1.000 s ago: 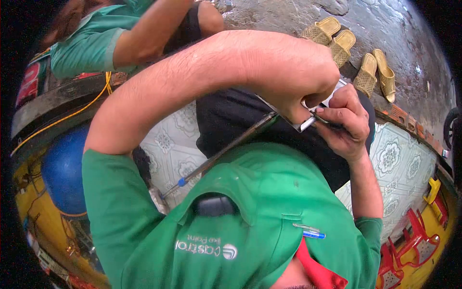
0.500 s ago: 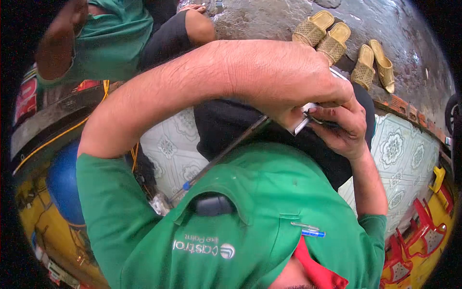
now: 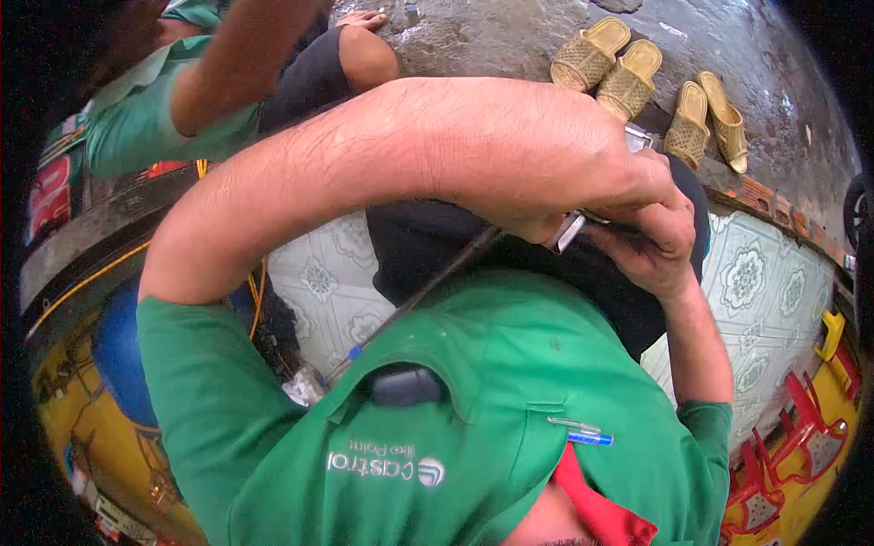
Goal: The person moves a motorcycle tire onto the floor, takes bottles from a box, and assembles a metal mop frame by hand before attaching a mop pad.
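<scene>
My left arm reaches across from the left, and my left hand (image 3: pixel 612 173) is closed over a shiny silver metal part (image 3: pixel 571 233), held over my lap in dark trousers. My right hand (image 3: pixel 651 244) comes up from below right, its fingers closed at the same part, close against the left hand. Another silver piece (image 3: pixel 638 138) shows beyond my left hand. The hands hide most of the part, so I cannot tell its kind. A thin, blurred dark rod (image 3: pixel 446 275) with a blue piece near its lower end slants from under my left hand towards my shirt.
Two pairs of woven slippers (image 3: pixel 628 77) stand on the wet concrete (image 3: pixel 492 41). A co-worker's bare arm (image 3: pixel 241 68) and knee are at upper left. Blue rounded object (image 3: pixel 123 350) lies left, near a yellow cable (image 3: pixel 91 287). Red chairs (image 3: pixel 801 437) stand right of the patterned floor (image 3: pixel 746 282).
My right fingers have shifted slightly over the part, and the silver piece beyond my left hand shows more. The co-worker's arm has swung to the right.
</scene>
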`<state>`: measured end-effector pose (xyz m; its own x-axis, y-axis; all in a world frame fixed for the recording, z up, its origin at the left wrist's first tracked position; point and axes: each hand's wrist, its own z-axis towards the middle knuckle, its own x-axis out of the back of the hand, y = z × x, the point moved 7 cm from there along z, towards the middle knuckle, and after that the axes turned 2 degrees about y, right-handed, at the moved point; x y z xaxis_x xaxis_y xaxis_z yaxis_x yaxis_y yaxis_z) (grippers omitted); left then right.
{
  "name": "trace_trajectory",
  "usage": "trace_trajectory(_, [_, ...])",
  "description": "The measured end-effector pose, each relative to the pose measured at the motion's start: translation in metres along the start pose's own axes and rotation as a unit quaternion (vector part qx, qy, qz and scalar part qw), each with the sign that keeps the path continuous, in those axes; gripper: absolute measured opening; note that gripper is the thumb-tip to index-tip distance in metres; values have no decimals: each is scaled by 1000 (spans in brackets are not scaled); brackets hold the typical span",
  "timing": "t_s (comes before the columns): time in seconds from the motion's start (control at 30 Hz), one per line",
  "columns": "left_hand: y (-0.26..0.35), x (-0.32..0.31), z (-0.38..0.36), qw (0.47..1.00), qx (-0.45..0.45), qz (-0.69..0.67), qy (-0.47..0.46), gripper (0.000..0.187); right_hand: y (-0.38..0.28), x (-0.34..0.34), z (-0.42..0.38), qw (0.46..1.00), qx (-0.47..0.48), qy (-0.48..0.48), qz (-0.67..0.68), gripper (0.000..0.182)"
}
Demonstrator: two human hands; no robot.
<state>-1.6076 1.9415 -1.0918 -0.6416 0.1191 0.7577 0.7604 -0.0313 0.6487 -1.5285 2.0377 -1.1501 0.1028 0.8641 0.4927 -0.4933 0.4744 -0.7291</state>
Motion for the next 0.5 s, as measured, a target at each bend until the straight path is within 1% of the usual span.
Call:
trace_trajectory(0.1, [3, 0, -2, 998, -49, -16, 38, 55, -2, -1, 0, 1000, 4, -5, 2, 28])
trace_trajectory(0.2, [-6, -4, 2, 996, -8, -82, 22, 53, -3, -2, -2, 1000, -9, -19, -3, 27])
trace_trajectory(0.37, [-6, -4, 6, 997, -10, -73, 20, 50, -1, -2, -3, 999, -29, -23, -3, 27])
trace_trajectory(0.47, [-15, -3, 4, 990, 35, -134, 0, 48, -1, -4, 3, 999, -35, -11, 5, 25])
trace_trajectory(0.5, [-17, -2, 1, 990, 35, -134, -1, 48, -1, -5, 8, 999, -30, -12, -1, 25])
